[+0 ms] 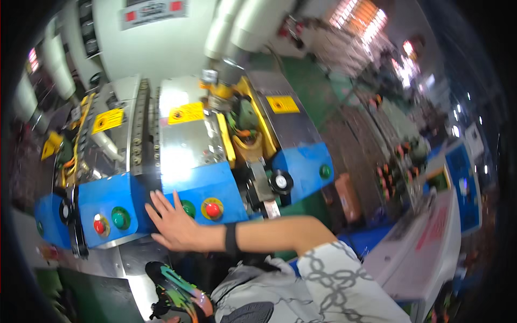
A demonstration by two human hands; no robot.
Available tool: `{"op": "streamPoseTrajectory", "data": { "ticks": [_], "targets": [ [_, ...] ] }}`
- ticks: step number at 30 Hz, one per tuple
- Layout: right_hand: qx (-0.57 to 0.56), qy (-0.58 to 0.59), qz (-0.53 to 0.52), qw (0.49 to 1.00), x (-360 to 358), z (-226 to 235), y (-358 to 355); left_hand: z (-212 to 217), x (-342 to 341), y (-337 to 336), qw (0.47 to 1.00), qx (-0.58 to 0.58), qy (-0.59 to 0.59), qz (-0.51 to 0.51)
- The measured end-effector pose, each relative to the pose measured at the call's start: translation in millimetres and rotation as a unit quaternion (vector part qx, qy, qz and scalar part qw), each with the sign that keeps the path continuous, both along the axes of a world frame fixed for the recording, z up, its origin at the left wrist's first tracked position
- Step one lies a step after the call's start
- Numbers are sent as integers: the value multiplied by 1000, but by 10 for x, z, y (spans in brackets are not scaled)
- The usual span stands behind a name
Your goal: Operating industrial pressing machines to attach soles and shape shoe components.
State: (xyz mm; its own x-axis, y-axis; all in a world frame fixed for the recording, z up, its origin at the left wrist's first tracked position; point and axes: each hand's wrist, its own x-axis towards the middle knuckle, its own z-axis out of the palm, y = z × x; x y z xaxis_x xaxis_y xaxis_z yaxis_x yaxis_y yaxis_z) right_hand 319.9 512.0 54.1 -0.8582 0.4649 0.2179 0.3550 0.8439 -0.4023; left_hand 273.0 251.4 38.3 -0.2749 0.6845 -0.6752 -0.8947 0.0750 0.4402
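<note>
My right hand (180,223), a black band around its wrist, reaches across from the right with fingers spread. It is at the blue front panel (215,185) of a machine, beside a green button (188,209) and a red button (214,210); whether it touches the panel I cannot tell. Low in the view, a dark sports shoe (180,288) with green, orange and pink parts is tilted in front of my body. Just a bit of my left hand (172,319) shows at the lower edge, against the shoe; most of its fingers are hidden.
Another shoe (241,121) sits in the machine's yellow-sided bay (258,145). A similar station with red and teal buttons (119,218) adjoins on the left. Several shoes (388,180) stand on a rack at right, near a white and blue machine (425,237). Thick pale ducts (231,27) rise behind.
</note>
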Motion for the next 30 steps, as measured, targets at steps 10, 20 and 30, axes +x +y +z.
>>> {"op": "streamPoseTrajectory", "data": {
  "ticks": [10, 20, 30],
  "targets": [
    [-353, 15, 182, 918, 706, -589, -1169, -241, 801, -1224, 850, -248, 224, 407],
    [-672, -154, 256, 678, 484, -1106, -1487, -967, 1005, -1913, 671, -469, 540, 198],
    [-472, -205, 119, 849, -55, -1358, -3510, -1514, 425, -2955, 808, -375, 299, 342]
  ]
}}
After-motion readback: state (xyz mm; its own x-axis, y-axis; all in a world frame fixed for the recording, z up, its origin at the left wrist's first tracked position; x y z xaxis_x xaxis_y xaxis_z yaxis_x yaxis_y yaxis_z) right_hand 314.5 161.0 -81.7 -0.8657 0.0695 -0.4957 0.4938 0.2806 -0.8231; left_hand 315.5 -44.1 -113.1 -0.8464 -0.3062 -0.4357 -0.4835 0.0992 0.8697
